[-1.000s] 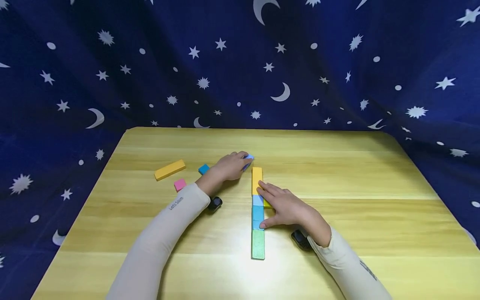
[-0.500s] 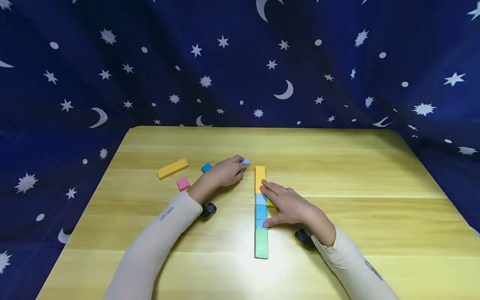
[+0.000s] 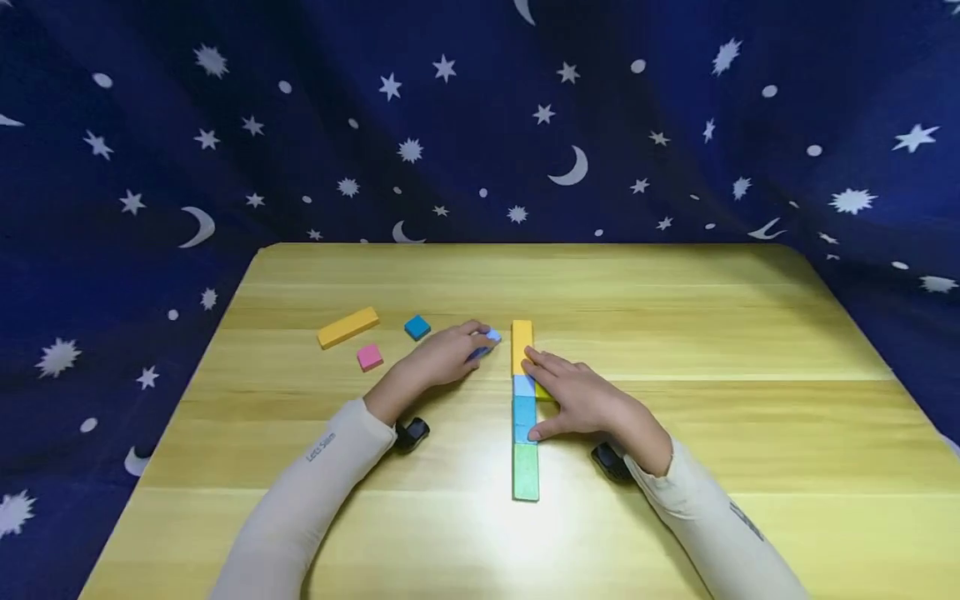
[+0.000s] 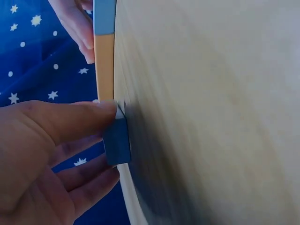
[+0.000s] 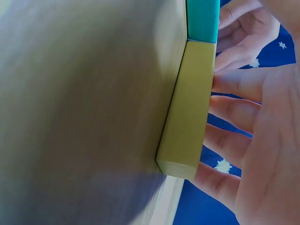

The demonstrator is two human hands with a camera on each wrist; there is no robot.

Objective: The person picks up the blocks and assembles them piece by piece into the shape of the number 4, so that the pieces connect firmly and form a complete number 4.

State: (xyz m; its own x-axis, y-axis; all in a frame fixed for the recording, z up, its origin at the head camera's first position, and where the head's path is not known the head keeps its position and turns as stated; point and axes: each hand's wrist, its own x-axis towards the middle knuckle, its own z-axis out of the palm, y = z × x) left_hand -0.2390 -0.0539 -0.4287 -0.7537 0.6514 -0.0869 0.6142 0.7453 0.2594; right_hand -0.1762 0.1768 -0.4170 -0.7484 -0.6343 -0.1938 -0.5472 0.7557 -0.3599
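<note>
My left hand pinches a blue block between thumb and fingers, just above or on the table, left of the row's far end. The row of flat blocks runs away from me: a green block, a teal-blue block, a light blue block and an orange block. My right hand rests with extended fingers over the row, its fingertips by the orange block and its thumb at the teal-blue one. Partly hidden beneath it, a yellow block lies on the row's right side.
Left of the left hand lie a long orange block, a pink block and a small blue block. A dark star-patterned cloth hangs behind the wooden table.
My left hand has drawn the blue block nearer to me and slightly left, away from the row's far tip. More of the small blue block shows. The right hand stays on the row.
</note>
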